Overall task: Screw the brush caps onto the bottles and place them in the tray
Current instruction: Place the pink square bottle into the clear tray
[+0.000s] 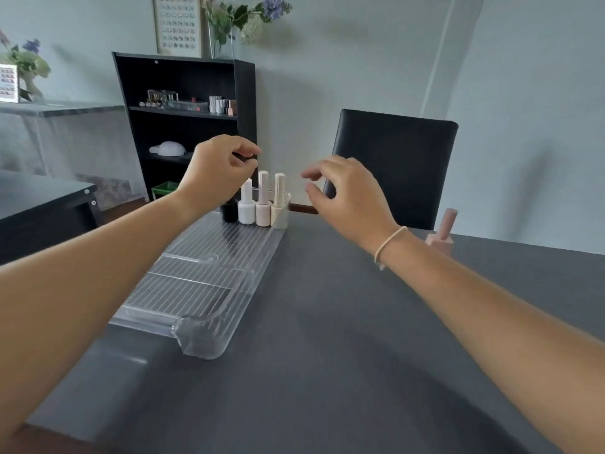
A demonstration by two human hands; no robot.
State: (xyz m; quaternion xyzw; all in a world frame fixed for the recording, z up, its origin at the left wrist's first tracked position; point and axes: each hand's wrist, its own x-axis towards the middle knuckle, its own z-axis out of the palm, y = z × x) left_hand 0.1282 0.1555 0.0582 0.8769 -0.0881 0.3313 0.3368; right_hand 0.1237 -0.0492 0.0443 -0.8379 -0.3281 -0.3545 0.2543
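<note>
Clear plastic tray (209,283), frame centre, holds four capped bottles (258,204) at its far end; my left hand (216,172) pinches the black bottle's cap (244,156), right hand (347,191) loose, empty; I'd release gently, then fetch the pink bottle (442,237) at right.

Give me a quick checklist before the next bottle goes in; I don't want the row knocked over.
1. Clear ribbed plastic tray has free floor: ok.
2. White bottle, pale pink bottle and cream bottle upright, capped: ok.
3. Black bottle capped: cannot tell, left hand covers it.
4. Right hand free: ok.
5. Dusty-pink bottle in tray: not ok, on grey table.
</note>
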